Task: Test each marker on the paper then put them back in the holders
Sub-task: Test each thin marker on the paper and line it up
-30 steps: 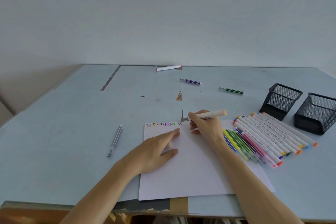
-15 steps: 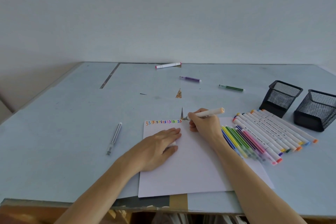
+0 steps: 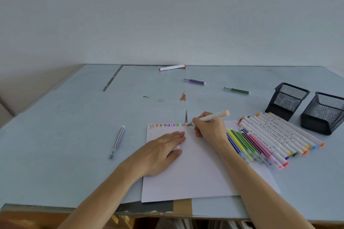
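Right hand (image 3: pixel 208 129) pinching a white marker (image 3: pixel 214 116), tip down at the paper's (image 3: pixel 195 173) top edge beside the coloured squiggles (image 3: pixel 167 125), left hand (image 3: pixel 162 149) spread flat pressing the sheet, marker row (image 3: pixel 270 135) right of it, 2 mesh holders (image 3: pixel 287 100) on the bench (image 3: pixel 65 135)

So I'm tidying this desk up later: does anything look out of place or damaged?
Four markers lie apart from the row: a pink-capped one at the far edge, a purple one, a green one and a grey one on the left. The table covering is torn near the middle, brown showing at the tear.
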